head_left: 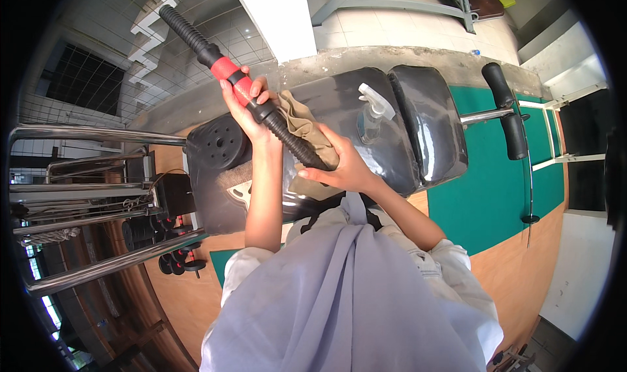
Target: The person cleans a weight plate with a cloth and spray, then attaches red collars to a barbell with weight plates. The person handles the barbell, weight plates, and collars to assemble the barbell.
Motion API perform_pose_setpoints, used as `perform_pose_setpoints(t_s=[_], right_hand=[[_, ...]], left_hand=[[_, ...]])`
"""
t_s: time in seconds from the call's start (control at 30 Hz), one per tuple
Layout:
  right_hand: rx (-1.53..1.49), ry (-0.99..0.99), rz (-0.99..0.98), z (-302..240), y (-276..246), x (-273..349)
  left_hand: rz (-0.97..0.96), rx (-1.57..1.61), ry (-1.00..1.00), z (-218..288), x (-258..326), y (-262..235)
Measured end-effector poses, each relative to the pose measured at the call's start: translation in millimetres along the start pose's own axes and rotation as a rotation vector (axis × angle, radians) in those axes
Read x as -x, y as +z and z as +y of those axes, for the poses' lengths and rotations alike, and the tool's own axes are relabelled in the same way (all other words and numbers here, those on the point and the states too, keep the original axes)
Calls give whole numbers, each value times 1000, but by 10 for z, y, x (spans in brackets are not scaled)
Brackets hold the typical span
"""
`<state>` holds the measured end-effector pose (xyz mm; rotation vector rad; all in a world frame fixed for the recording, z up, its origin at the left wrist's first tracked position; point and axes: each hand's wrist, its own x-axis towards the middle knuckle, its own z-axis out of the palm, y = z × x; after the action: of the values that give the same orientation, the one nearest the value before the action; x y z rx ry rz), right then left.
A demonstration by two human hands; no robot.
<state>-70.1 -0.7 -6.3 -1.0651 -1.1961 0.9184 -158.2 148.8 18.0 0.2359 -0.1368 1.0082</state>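
Note:
My left hand (pixel 247 104) is wrapped round the red grip of a dumbbell bar (pixel 226 70) with black threaded ends. The bar slants from the upper left down toward my right hand (pixel 343 163). That hand is closed on a khaki cloth (pixel 299 116), which is pressed against the lower threaded end. On the black padded bench (pixel 326 91) under my hands stands a clear spray bottle (pixel 371 125) with a white trigger head. To the left, a round black weight plate (pixel 219 141) lies beside a flat brush (pixel 240 188), partly hidden by my left forearm.
Chrome rails (pixel 98 134) of a gym frame reach in from the left. Several dumbbells (pixel 177 258) rest on the floor below them. Padded rollers (pixel 503 104) extend from the bench's right end, over a green mat (pixel 483 209). A white pillar (pixel 277 16) rises beyond the bench.

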Motion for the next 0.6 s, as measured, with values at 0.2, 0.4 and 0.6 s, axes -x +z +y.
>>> perform_pose_setpoints(t_s=[0.2, 0.4, 0.6], right_hand=[[11, 250, -19, -15, -325, 420], [313, 396, -21, 2, -1059, 1017], [301, 451, 444, 534, -1956, 1364]], left_hand=[[128, -603, 292, -535, -86, 161], [106, -783, 531, -506, -504, 360], [228, -874, 355, -454, -56, -95]])
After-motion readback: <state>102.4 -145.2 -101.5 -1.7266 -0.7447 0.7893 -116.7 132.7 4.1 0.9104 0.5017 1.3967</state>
